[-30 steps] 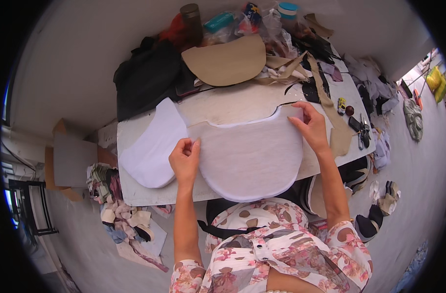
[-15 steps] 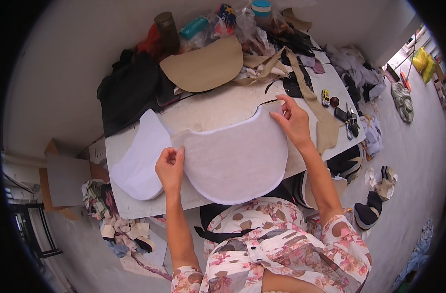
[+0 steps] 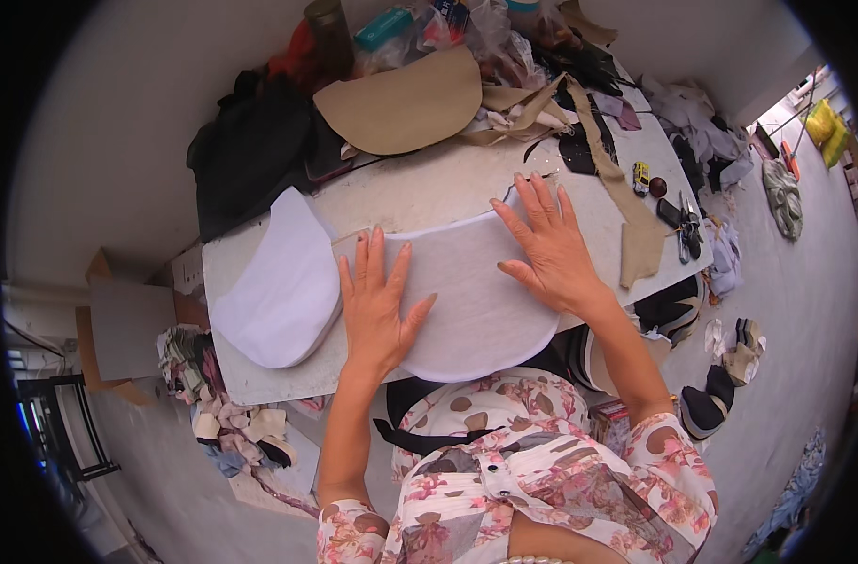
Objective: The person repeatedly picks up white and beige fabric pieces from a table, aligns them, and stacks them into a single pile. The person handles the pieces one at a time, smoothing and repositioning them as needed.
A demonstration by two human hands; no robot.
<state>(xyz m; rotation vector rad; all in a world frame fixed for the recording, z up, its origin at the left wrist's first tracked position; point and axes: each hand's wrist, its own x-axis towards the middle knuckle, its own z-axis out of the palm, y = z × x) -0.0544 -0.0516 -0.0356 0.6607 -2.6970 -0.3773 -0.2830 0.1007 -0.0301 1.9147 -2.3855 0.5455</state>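
Note:
A pale grey-white, half-round fabric panel point(image 3: 471, 301) lies on the white table before me, its curved side toward my body. My left hand point(image 3: 377, 301) rests flat on its left end, fingers spread. On its upper right corner my right hand point(image 3: 551, 249) is laid open, fingers fanned out. Both palms press down and hide the panel's two ends. To the left of my left hand lies a stack of white curved fabric pieces point(image 3: 274, 287), close beside the panel.
Along the table's back lie a tan curved panel point(image 3: 401, 101), black cloth point(image 3: 250, 155) and plastic bags. A tan strip point(image 3: 640, 249), toy car point(image 3: 641, 177) and scissors point(image 3: 689, 230) sit at the right. Fabric scraps point(image 3: 236, 414) and shoes point(image 3: 708, 404) are on the floor.
Both hands have gone from pinching the panel's upper corners to lying flat and spread on it. The left hand has moved right and up over the panel. The view has shifted slightly.

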